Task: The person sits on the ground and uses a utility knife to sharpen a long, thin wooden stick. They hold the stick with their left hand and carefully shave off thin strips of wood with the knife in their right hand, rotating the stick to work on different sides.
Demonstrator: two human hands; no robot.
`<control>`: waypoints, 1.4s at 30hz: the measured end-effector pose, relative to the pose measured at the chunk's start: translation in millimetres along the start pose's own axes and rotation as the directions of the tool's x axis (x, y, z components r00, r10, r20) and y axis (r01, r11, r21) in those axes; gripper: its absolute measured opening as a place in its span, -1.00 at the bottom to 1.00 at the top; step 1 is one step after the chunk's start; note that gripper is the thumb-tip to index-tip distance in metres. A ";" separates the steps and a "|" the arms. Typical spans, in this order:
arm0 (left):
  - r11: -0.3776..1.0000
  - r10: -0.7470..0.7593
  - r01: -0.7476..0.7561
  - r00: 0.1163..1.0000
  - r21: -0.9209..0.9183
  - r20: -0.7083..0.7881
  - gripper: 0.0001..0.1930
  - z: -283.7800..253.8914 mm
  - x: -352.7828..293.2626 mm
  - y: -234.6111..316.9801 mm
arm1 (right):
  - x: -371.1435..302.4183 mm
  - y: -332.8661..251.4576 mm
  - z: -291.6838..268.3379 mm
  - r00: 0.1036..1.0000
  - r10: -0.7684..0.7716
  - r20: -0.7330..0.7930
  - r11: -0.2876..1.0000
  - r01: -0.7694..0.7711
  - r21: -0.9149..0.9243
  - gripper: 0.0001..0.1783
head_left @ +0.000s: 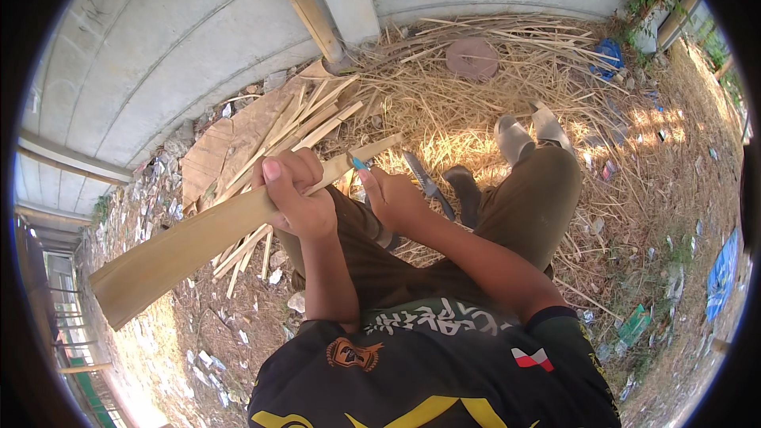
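A long, flat bamboo slat (186, 246) slants across my lap, its broad end low at the left and its narrow end up toward the middle. My left hand (300, 194) is closed around it near the middle. Close beside that grip, my right hand (392, 200) is closed on a small blue-handled tool (359, 164), which meets the slat's narrow part. Most of the tool is hidden by my fingers, so I cannot make out its kind. A larger knife with a dark blade (426, 178) lies between my legs, touching neither hand.
Split bamboo strips (305, 123) are heaped over brown cardboard (210, 154) ahead at the left. Straw and thin slivers (444, 111) cover the ground before my feet, around a round brownish disc (472, 59). A concrete wall (182, 32) and bamboo pole (301, 4) stand beyond.
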State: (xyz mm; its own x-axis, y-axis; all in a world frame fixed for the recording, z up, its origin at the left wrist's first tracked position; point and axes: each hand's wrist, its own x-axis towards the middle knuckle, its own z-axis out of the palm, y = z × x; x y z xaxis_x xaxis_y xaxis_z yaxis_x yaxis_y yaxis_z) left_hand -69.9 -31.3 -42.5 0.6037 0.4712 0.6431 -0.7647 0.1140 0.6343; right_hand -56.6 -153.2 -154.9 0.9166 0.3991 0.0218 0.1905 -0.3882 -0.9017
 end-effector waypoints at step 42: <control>0.997 -0.059 0.057 0.998 -0.046 -0.028 -0.54 -7.7 7.2 4.5 | 17.7 40.2 6.9 0.981 0.194 0.022 0.981 -0.193 -0.021 -0.27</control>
State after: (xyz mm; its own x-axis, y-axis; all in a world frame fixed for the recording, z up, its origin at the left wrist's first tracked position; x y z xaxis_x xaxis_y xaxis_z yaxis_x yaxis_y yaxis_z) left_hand -70.8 -20.6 -38.4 0.6408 0.4882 0.5924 -0.7384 0.1807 0.6497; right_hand -35.2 -156.0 -193.7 0.9281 0.3349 -0.1629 0.0173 -0.4757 -0.8794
